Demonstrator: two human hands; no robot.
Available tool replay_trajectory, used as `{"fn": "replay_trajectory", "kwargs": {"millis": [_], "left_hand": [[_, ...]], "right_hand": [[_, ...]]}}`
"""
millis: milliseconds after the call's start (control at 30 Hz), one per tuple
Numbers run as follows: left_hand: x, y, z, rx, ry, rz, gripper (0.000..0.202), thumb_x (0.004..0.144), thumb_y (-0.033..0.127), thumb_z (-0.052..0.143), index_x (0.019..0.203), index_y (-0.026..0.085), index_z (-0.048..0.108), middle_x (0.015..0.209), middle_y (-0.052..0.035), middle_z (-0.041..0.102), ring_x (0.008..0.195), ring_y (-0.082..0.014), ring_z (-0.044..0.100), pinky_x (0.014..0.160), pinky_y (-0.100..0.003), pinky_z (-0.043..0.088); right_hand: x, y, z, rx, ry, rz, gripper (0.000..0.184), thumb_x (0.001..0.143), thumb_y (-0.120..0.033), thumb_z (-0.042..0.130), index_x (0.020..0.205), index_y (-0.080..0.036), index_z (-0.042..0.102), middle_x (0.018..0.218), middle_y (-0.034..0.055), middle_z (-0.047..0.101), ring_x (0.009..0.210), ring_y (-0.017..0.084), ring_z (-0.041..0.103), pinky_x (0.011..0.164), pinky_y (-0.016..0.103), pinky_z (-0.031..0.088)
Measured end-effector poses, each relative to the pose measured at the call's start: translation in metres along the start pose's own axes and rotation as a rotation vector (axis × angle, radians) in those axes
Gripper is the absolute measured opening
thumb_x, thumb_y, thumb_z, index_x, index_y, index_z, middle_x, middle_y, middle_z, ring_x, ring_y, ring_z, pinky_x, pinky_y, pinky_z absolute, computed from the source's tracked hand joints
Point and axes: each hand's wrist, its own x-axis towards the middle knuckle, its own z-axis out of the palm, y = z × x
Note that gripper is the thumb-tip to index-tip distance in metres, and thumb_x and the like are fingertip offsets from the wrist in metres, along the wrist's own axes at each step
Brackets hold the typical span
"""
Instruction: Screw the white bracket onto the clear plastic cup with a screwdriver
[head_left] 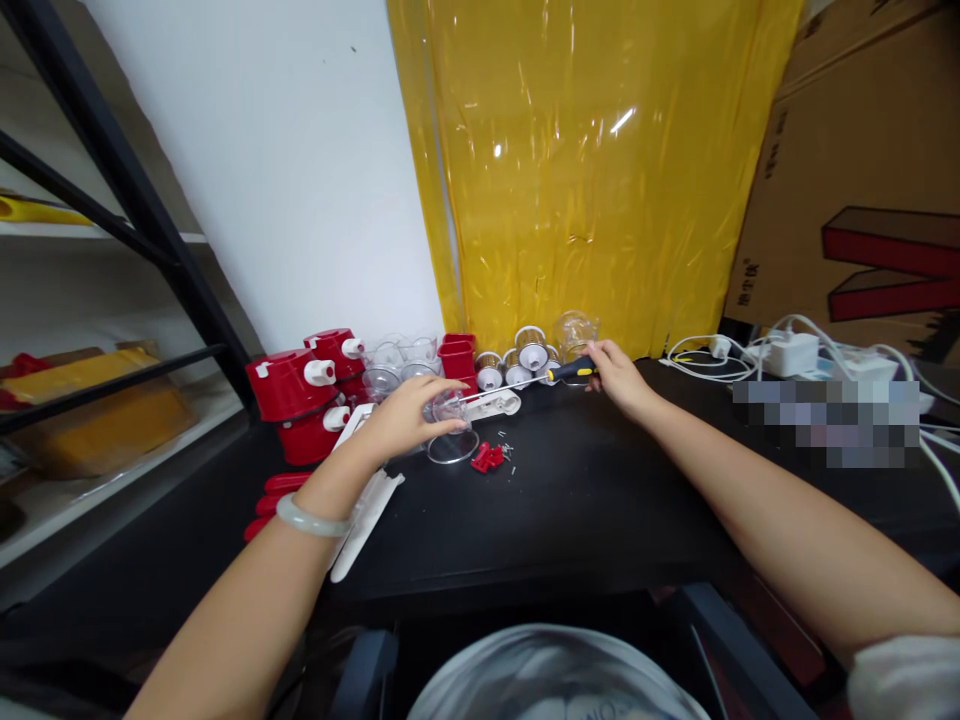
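Observation:
My left hand (412, 415) is closed round a clear plastic cup (452, 447), which rests on the black table with its round rim toward me. In my right hand (616, 376) is a screwdriver (574, 371) with a black and yellow handle. Its long metal shaft points left, and the tip meets the upper part of the cup near my left fingers; the exact contact is hidden. Just right of the cup lie small red plastic pieces (487, 458) and several small screws (508, 452).
Red housings (289, 388) with white spouts are stacked at left, beside clear cups (401, 355). Behind stand a red container (457, 357), metallic cylinders (531, 347) and another clear part (576, 328). White strips (367, 525) lie near my left forearm. Cables and white adapters (791, 353) sit at right.

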Motion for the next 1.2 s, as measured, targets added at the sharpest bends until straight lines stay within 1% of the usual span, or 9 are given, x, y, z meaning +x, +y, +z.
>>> {"fn": "replay_trajectory", "kwargs": {"millis": [133, 267, 367, 500, 633, 800, 1000, 1100, 1200], "left_hand": [[0.0, 0.0, 0.0, -0.001, 0.004, -0.003, 0.049, 0.088, 0.053, 0.071, 0.129, 0.028, 0.061, 0.123, -0.0075, 0.063, 0.115, -0.0295, 0.058, 0.102, -0.049, 0.045], [-0.001, 0.001, 0.0, -0.008, 0.009, -0.002, 0.049, 0.087, 0.052, 0.072, 0.129, 0.029, 0.061, 0.124, -0.0071, 0.064, 0.115, -0.0293, 0.058, 0.103, -0.049, 0.045], [-0.001, 0.001, 0.0, -0.003, 0.003, -0.003, 0.049, 0.088, 0.052, 0.071, 0.129, 0.028, 0.061, 0.124, -0.0075, 0.064, 0.115, -0.0293, 0.058, 0.103, -0.048, 0.045], [-0.001, 0.0, 0.0, 0.006, -0.003, 0.001, 0.05, 0.088, 0.053, 0.071, 0.13, 0.028, 0.061, 0.124, -0.0076, 0.064, 0.115, -0.0295, 0.059, 0.103, -0.048, 0.045], [0.0, 0.0, 0.0, 0.002, -0.001, 0.004, 0.049, 0.088, 0.053, 0.071, 0.13, 0.028, 0.061, 0.124, -0.0073, 0.064, 0.115, -0.0297, 0.059, 0.102, -0.049, 0.045], [0.0, 0.0, -0.001, 0.004, -0.004, -0.003, 0.049, 0.088, 0.053, 0.071, 0.129, 0.029, 0.06, 0.124, -0.0072, 0.064, 0.115, -0.0295, 0.058, 0.102, -0.049, 0.045], [-0.001, -0.001, 0.0, 0.001, 0.005, 0.006, 0.049, 0.088, 0.052, 0.072, 0.13, 0.029, 0.06, 0.123, -0.0069, 0.064, 0.115, -0.0294, 0.059, 0.102, -0.049, 0.045], [-0.001, -0.001, 0.0, 0.003, 0.0, 0.001, 0.049, 0.087, 0.052, 0.072, 0.13, 0.03, 0.06, 0.123, -0.0068, 0.064, 0.114, -0.0294, 0.059, 0.102, -0.049, 0.046], [-0.001, -0.001, 0.0, 0.009, 0.002, -0.002, 0.049, 0.088, 0.053, 0.071, 0.13, 0.03, 0.06, 0.123, -0.0068, 0.064, 0.114, -0.0295, 0.058, 0.101, -0.049, 0.045]], "right_hand": [[-0.001, -0.001, 0.0, 0.069, -0.011, 0.013, 0.041, 0.072, -0.057, 0.072, 0.088, -0.025, 0.052, 0.057, -0.0083, 0.045, 0.044, 0.008, 0.041, 0.05, 0.027, 0.047], [-0.006, -0.009, 0.0, 0.258, -0.072, 0.073, 0.038, 0.064, -0.037, 0.07, 0.095, -0.025, 0.052, 0.071, -0.0052, 0.055, 0.054, 0.01, 0.051, 0.052, 0.026, 0.047], [-0.009, -0.012, 0.0, 0.309, -0.109, 0.081, 0.04, 0.059, -0.032, 0.069, 0.095, -0.025, 0.052, 0.075, -0.0041, 0.057, 0.059, 0.012, 0.055, 0.053, 0.026, 0.047], [-0.006, -0.01, 0.001, 0.234, -0.034, 0.082, 0.035, 0.068, -0.047, 0.07, 0.09, -0.025, 0.052, 0.069, -0.0037, 0.056, 0.053, 0.012, 0.053, 0.05, 0.027, 0.046], [-0.002, -0.005, 0.002, 0.055, 0.021, 0.049, 0.045, 0.075, -0.066, 0.066, 0.083, -0.024, 0.052, 0.054, -0.0061, 0.046, 0.043, 0.01, 0.044, 0.046, 0.029, 0.045], [-0.004, -0.006, 0.002, 0.111, -0.013, 0.061, 0.04, 0.07, -0.054, 0.075, 0.086, -0.024, 0.053, 0.056, -0.0083, 0.046, 0.042, 0.007, 0.04, 0.047, 0.027, 0.046], [-0.009, -0.012, 0.001, 0.35, -0.131, 0.133, 0.034, 0.063, -0.029, 0.067, 0.094, -0.026, 0.052, 0.066, -0.0064, 0.055, 0.053, 0.011, 0.052, 0.054, 0.027, 0.047], [-0.007, -0.01, 0.0, 0.311, -0.115, 0.113, 0.032, 0.066, -0.037, 0.069, 0.091, -0.026, 0.052, 0.069, -0.0051, 0.057, 0.054, 0.012, 0.053, 0.053, 0.028, 0.047], [-0.002, -0.004, 0.0, 0.166, -0.046, 0.1, 0.038, 0.077, -0.06, 0.064, 0.087, -0.025, 0.052, 0.056, -0.0064, 0.049, 0.044, 0.012, 0.047, 0.048, 0.028, 0.046]]}}
